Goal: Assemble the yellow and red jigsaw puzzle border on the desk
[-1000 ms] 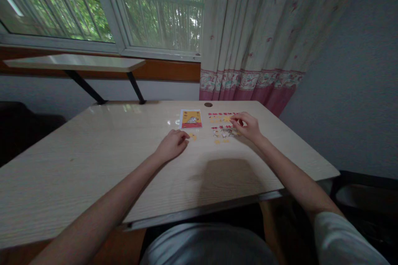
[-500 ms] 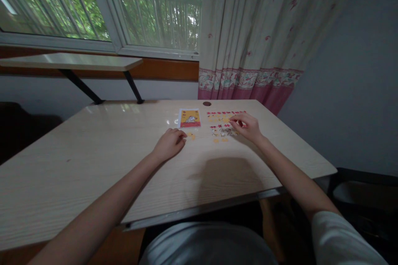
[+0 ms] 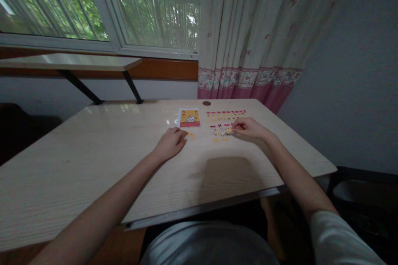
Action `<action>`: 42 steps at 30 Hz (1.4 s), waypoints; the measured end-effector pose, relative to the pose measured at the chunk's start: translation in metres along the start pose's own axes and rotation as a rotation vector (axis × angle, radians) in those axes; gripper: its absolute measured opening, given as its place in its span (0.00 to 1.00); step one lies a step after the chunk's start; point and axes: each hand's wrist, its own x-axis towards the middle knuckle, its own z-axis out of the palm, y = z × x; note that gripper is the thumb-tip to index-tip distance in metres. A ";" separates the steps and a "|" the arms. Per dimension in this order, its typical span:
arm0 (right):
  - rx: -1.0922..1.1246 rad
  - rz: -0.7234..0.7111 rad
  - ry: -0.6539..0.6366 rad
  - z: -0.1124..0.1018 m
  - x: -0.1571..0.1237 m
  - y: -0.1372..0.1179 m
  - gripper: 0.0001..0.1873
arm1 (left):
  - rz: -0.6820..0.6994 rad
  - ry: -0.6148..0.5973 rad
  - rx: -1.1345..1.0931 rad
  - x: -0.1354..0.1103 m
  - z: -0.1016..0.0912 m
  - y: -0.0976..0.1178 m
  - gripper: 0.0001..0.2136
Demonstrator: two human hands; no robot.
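Right hand (image 3: 250,128) has its fingers pinched narrow on a yellow piece (image 3: 229,131), right of the picture card (image 3: 189,117) on the counter (image 3: 93,161). Left hand (image 3: 170,143) is curled and looks empty, fingers just beside the loose pieces (image 3: 191,135) below the card.

Head camera looks forward, down across the desk (image 3: 93,161).

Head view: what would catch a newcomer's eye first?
Red and yellow puzzle pieces lie at the far side of the table, with the right hand touching them. Beside them lies an orange picture card, and the left hand rests near it.
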 end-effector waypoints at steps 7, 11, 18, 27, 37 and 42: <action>0.063 0.241 -0.294 0.004 -0.005 0.022 0.09 | 0.015 -0.053 0.111 -0.001 -0.002 0.002 0.19; 0.073 0.251 -0.332 0.004 -0.004 0.026 0.10 | 0.017 -0.043 0.130 -0.002 -0.006 0.004 0.18; 0.054 0.211 -0.372 0.004 -0.003 0.020 0.09 | 0.023 0.011 0.118 -0.003 -0.013 0.005 0.14; -0.043 0.181 -0.276 0.004 -0.003 0.014 0.11 | 0.005 -0.007 0.117 0.002 -0.010 0.003 0.16; -0.090 0.120 -0.249 0.009 0.000 0.006 0.11 | -0.106 -0.150 0.041 0.006 -0.007 -0.012 0.16; -0.125 0.145 -0.314 0.012 0.002 0.007 0.09 | -0.111 -0.159 0.013 0.006 -0.006 -0.016 0.15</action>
